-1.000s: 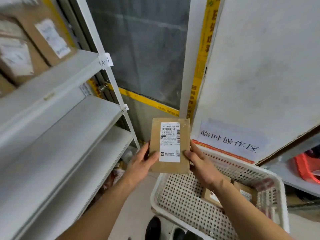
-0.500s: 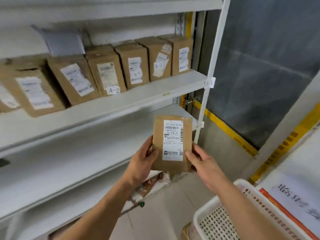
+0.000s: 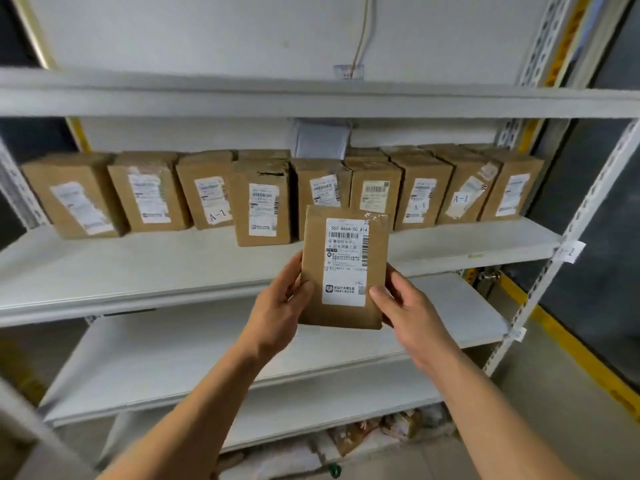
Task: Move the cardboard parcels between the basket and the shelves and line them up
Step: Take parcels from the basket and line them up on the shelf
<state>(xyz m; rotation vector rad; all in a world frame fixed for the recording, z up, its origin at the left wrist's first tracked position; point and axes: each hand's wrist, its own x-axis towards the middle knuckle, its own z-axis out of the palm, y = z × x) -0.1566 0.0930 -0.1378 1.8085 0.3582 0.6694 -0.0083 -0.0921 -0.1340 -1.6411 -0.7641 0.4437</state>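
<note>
Parcels (image 3: 273, 192) stood in a row along the shelf (image 3: 138, 268), labels facing out, presumably so each could be read at a glance; one box (image 3: 262, 206) sat forward of its neighbours, breaking the line. The left hand (image 3: 277, 306) gripped the left edge of a flat cardboard parcel (image 3: 344, 268), thumb on its front. That parcel was held upright in the air just before the shelf, label toward the person, likely for checking it before placing. The right hand (image 3: 408, 306) clamped its right edge likewise, sharing the hold. The basket was out of view.
</note>
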